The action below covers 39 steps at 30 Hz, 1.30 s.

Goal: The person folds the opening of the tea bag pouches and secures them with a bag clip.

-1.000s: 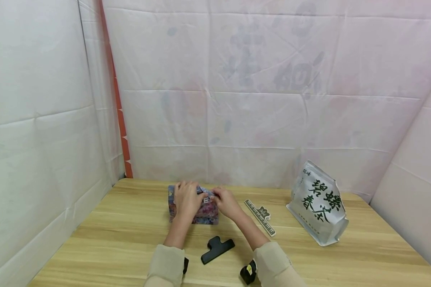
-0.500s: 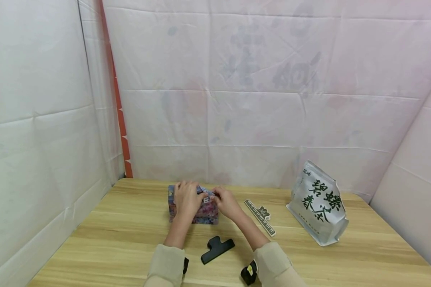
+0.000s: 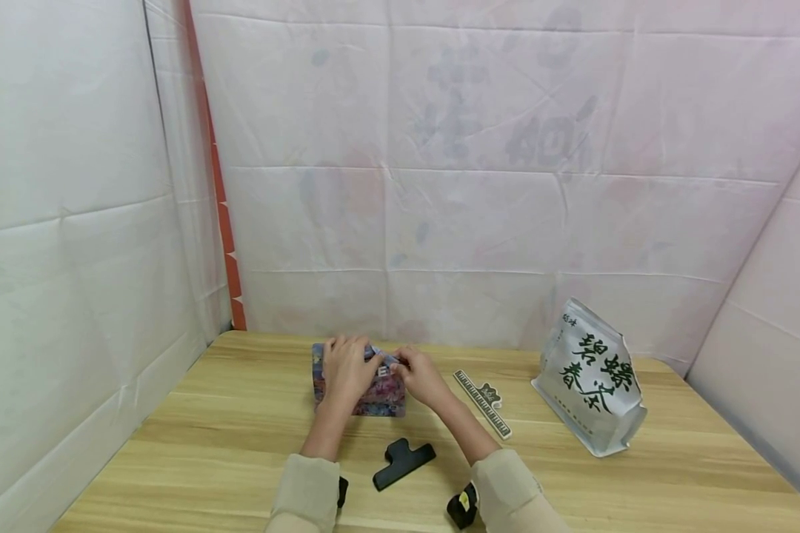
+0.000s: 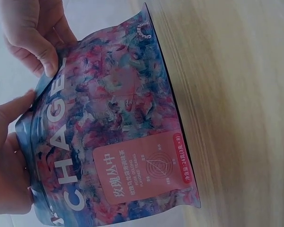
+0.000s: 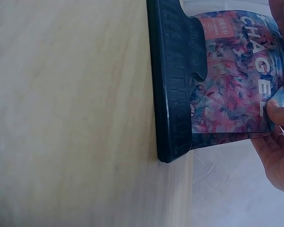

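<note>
Standing on a pale wooden table [image 3: 207,444] ringed by white sheeting [image 3: 73,222]: floral pouch [image 3: 380,396], left hand [image 3: 343,370] and right hand [image 3: 421,376] pinching its top edge. Partly hiding the pouch front; fingertips hard to make out.

pouch [image 3: 373,389] is standing mid-table [image 3: 207,444], both hands at its top. clip [image 3: 403,463] is lying before it; ruler [image 3: 483,403] is lying to its right; tea bag [image 3: 590,377] is standing further right.
</note>
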Available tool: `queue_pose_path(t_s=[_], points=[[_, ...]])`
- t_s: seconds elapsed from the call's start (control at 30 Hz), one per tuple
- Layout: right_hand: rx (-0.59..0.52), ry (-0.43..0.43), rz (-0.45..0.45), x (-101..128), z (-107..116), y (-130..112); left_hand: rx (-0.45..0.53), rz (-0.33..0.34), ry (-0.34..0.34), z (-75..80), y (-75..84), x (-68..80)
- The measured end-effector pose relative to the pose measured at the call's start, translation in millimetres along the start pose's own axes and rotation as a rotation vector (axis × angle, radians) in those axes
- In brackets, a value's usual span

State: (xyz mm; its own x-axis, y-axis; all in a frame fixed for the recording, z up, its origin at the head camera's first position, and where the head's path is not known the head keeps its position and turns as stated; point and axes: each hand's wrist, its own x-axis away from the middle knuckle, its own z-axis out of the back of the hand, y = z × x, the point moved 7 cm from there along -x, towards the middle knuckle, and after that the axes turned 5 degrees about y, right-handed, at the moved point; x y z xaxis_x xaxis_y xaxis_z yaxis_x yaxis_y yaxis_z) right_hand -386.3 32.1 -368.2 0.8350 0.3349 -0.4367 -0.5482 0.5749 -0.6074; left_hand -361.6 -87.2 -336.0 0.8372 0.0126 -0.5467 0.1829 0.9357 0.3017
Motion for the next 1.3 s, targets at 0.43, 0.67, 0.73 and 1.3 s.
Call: queue_pose_path(t_s=[0.43,0.67,0.73,1.3], points=[[0.007,0.010,0.031,-2.1,-0.6,-1.6,0.018,-0.010,0.027,2.3,-0.9,-0.9],[0.000,0.006,0.032,-2.6,-2.1,-0.5,0.057,-0.007,-0.004,1.0,-3.0,-1.0],[-0.004,0.005,0.035,-2.3,-2.5,-0.6,0.065,-0.005,-0.017,-0.2,-3.6,-1.1],[-0.021,-0.019,-0.001,-1.2,-1.2,2.6,-0.066,0.026,-0.018,-0.2,0.7,-1.7]])
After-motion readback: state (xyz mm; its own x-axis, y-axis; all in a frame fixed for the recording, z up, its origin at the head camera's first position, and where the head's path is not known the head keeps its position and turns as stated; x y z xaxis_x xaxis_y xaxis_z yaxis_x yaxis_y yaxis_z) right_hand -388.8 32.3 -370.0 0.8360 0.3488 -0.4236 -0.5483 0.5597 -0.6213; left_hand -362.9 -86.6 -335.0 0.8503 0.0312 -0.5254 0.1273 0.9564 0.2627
